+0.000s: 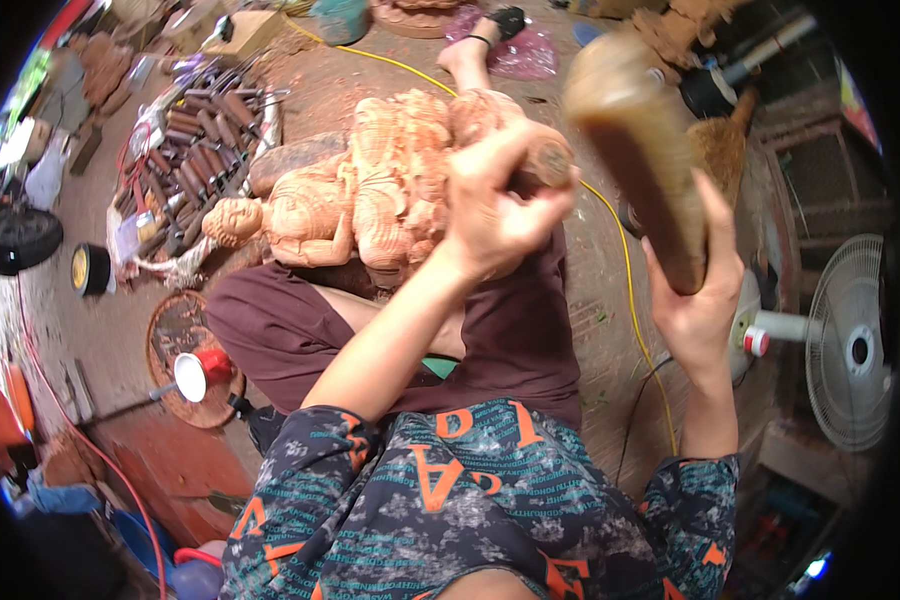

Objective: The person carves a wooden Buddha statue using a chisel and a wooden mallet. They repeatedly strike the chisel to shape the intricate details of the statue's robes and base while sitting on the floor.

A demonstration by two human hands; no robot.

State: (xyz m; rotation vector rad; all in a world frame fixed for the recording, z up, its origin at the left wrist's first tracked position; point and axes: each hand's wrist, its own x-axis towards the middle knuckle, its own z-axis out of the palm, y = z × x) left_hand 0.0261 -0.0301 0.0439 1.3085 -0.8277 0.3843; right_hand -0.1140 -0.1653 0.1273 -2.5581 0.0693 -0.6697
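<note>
A carved wooden statue of a seated figure (310,215) lies across my lap and the floor, its head toward the left and its carved base to the right. Over the base end, my left hand (495,205) is closed round a wooden-handled carving chisel (550,160). The round butt of the handle faces up, and the blade is hidden behind my hand. My right hand (705,285) grips a wooden mallet (645,165), raised to the right of the chisel and apart from it. The mallet's upper end is blurred by motion.
Many wooden-handled chisels (205,150) lie heaped on a cloth at the left. A red and white lamp (202,374) stands near my knee. A grey fan (850,340) stands at the right. A yellow cord (625,270) crosses the floor, and a wooden block (245,38) lies far left.
</note>
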